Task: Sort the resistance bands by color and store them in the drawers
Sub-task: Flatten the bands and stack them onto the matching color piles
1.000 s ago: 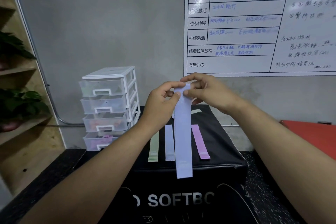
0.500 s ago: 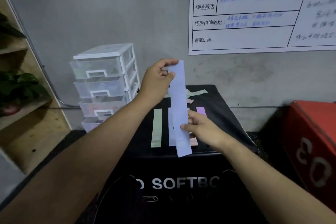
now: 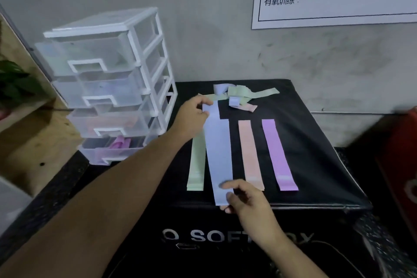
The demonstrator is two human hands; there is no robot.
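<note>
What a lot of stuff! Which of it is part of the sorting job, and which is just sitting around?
Part of the job: blue band held at both ends by the left hand and right hand; green band, peach band and purple band laid flat; tangled pile of bands behind; drawer unit.
Just lying about: whiteboard, plant, wooden shelf, red box.

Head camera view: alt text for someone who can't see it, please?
Two hands hold a pale blue band lengthwise over a black box: left hand pinching its far end, right hand its near end. A green band, peach band and purple band lie flat beside it, a tangled pile behind. A clear drawer unit stands left.
</note>
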